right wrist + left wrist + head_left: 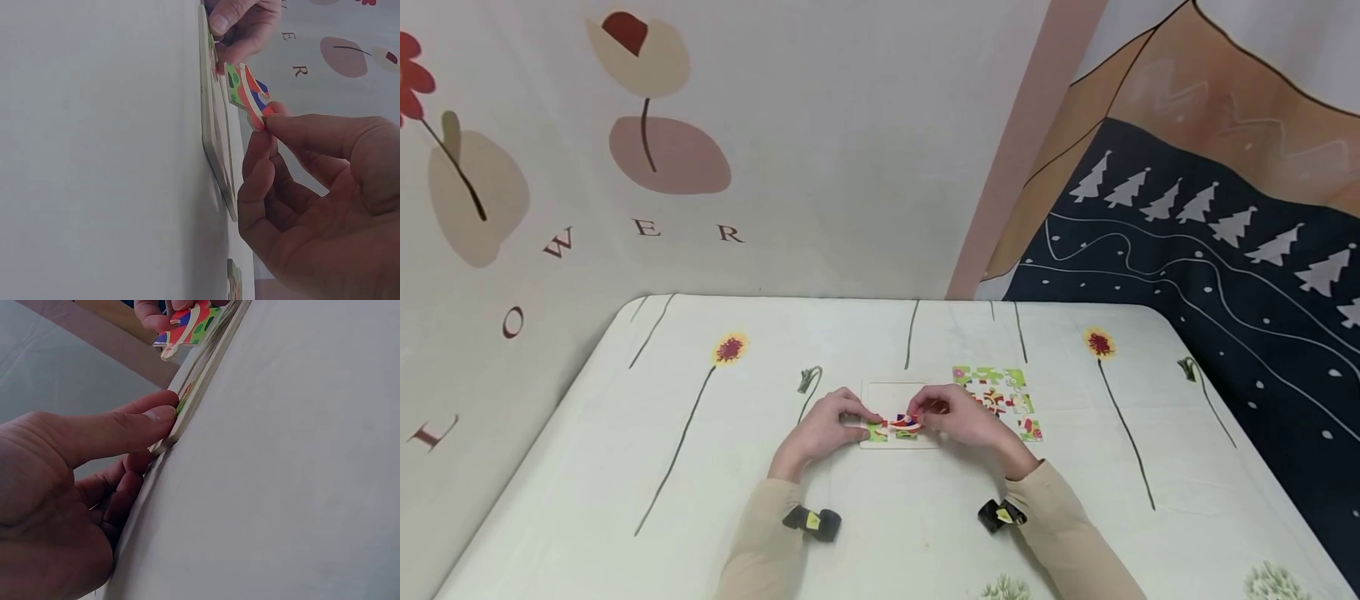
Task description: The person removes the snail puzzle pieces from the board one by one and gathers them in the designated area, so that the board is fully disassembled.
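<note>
Over the shallow puzzle tray (889,397), my right hand (964,417) pinches a jigsaw piece (245,90) between thumb and fingertips. The piece is red, blue, cream and green, tilted and held above the tray surface. At the tray's near left corner, my left hand (824,427) rests its thumb and index finger on the edge and on a green-and-red piece (876,432) lying inside. In the left wrist view the other left fingers (127,490) bend beside the tray's edge. Much of that lying piece is hidden by the fingers.
Right of the tray, partly behind my right hand, lies a group of several jigsaw pieces (1017,379), green along the borders. A white flower-printed cloth (700,517) covers the table. Printed curtains (850,167) stand behind it. Black straps with small boxes (823,524) sit at both wrists.
</note>
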`<state>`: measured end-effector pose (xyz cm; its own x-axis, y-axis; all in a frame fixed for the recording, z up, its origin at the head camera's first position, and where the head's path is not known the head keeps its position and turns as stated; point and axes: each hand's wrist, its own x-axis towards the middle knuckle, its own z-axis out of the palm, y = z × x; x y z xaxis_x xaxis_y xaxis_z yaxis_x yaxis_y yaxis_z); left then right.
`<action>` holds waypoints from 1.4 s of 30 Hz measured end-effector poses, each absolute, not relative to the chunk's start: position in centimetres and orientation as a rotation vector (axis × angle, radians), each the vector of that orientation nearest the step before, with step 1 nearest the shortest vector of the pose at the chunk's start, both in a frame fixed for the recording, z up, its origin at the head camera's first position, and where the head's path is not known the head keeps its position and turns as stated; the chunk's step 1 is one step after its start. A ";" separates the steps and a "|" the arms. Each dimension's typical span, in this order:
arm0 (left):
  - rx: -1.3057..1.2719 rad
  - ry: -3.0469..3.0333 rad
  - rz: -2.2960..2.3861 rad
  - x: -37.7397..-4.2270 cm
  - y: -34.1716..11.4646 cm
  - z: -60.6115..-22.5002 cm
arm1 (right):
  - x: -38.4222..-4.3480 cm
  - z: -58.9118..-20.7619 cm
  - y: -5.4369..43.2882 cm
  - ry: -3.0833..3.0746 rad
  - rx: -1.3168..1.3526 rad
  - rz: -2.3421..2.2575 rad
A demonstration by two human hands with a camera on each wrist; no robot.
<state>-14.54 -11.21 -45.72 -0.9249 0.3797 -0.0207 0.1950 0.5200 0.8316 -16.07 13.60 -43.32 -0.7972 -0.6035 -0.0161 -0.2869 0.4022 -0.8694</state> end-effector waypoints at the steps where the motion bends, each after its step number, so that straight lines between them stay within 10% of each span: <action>1: 0.494 2.559 1.363 -14.6 -11.2 -45.7 | -16.1 -43.3 13.7 2.334 -0.765 -1.353; 42: 0.538 2.548 1.382 -14.3 -11.2 -45.4 | -15.6 -42.1 19.2 2.378 -0.635 -1.447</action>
<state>-14.26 -11.16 -45.43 -0.9154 0.4025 0.0032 0.2222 0.4985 0.8379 -15.57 19.16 -42.08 -0.8624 -0.5060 -0.0139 -0.2201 0.3996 -0.8899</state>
